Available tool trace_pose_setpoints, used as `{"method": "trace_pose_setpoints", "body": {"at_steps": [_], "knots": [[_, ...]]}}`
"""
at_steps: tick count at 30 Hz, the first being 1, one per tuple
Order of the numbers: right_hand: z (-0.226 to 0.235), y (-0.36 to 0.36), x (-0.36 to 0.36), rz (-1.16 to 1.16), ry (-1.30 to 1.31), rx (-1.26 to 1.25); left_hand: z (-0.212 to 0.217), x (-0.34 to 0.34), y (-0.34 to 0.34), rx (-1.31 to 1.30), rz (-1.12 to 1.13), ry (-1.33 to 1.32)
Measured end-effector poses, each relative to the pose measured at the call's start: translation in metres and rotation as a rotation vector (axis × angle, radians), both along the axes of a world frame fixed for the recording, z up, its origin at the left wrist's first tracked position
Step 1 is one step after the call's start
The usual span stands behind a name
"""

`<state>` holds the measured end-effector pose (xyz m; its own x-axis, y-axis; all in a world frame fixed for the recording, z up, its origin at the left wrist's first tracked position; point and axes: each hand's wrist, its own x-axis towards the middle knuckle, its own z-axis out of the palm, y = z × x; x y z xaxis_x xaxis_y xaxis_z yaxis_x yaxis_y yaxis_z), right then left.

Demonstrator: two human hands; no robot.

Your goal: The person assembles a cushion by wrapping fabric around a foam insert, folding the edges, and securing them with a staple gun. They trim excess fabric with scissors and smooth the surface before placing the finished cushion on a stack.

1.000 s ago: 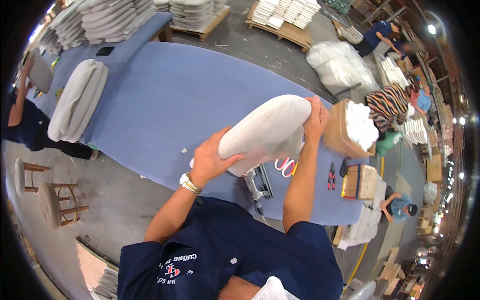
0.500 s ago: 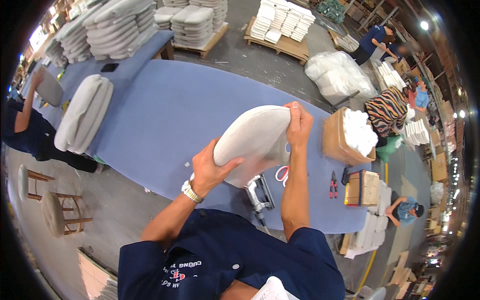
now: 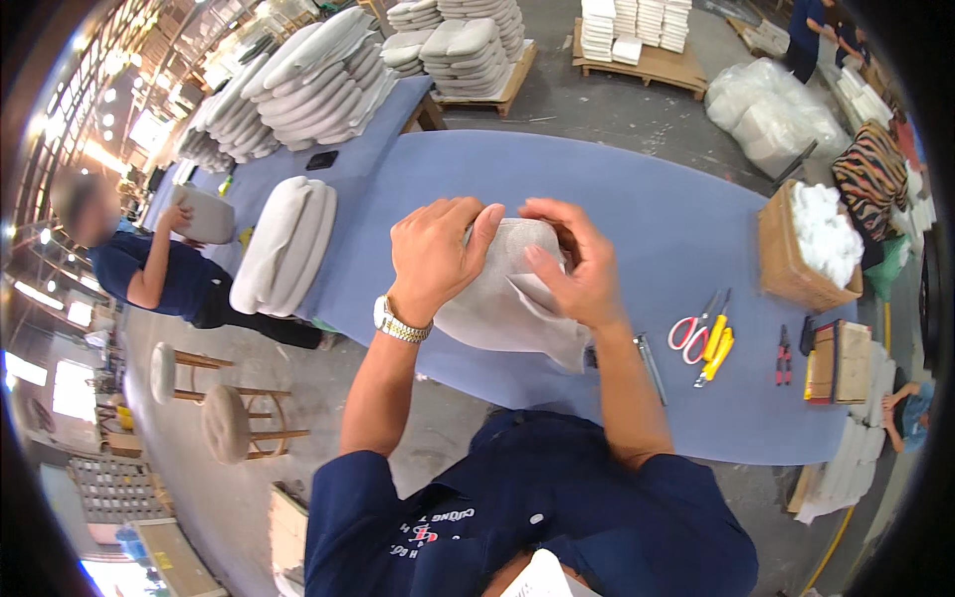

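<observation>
A light grey fabric-covered seat cushion (image 3: 487, 309) is held tilted above the blue table, a loose flap of its cover hanging at the near right. My left hand (image 3: 438, 251) grips its upper left side, thumb along the edge; a metal-band watch sits on that wrist. At the upper right corner, my right hand (image 3: 582, 267) curves round the cushion, thumb on the fabric and fingers bent over the far side, slightly blurred. Partly hidden behind my right forearm is a metal tool (image 3: 649, 368), probably a staple gun. Scissors (image 3: 688, 338) with red-and-white handles lie right of it.
On the blue table (image 3: 557, 164) are yellow-handled tools (image 3: 717, 350), red-handled pliers (image 3: 784, 356), a carton of white stuffing (image 3: 786, 261) and a small wooden box (image 3: 836, 363). Folded grey cushions (image 3: 286, 247) lie at left, near a co-worker (image 3: 149, 264). Stools (image 3: 234, 423) stand below.
The cushion has been turned and drawn lower, its flap now facing me. My right hand has shifted from the far tip to the corner, nearer my left hand. The view has swung left.
</observation>
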<state>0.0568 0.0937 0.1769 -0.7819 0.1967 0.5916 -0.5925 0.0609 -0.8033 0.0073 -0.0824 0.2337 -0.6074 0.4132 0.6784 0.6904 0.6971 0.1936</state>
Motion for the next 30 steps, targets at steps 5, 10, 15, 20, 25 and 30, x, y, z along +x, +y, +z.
{"method": "trace_pose_setpoints", "body": {"at_steps": [5, 10, 15, 20, 25, 30], "knots": [[-0.035, 0.013, 0.021, 0.167, -0.266, 0.210, -0.017, -0.018, -0.044, 0.199, -0.023, -0.104], [-0.053, -0.016, 0.025, 0.192, -0.299, 0.239, -0.053, -0.040, -0.077, 0.521, -0.017, -0.208], [-0.056, -0.050, 0.008, 0.184, -0.163, 0.371, -0.135, -0.035, -0.081, 0.789, -0.090, -0.396], [-0.068, -0.064, -0.004, 0.187, -0.253, 0.364, -0.240, 0.074, -0.088, 0.663, 0.042, -0.820], [-0.070, -0.061, -0.024, 0.288, -0.299, 0.237, -0.239, 0.099, -0.081, 0.442, 0.381, -0.718], [-0.082, -0.028, -0.030, 0.291, -0.343, 0.056, -0.181, 0.095, -0.076, 0.097, 0.370, -0.728]]}}
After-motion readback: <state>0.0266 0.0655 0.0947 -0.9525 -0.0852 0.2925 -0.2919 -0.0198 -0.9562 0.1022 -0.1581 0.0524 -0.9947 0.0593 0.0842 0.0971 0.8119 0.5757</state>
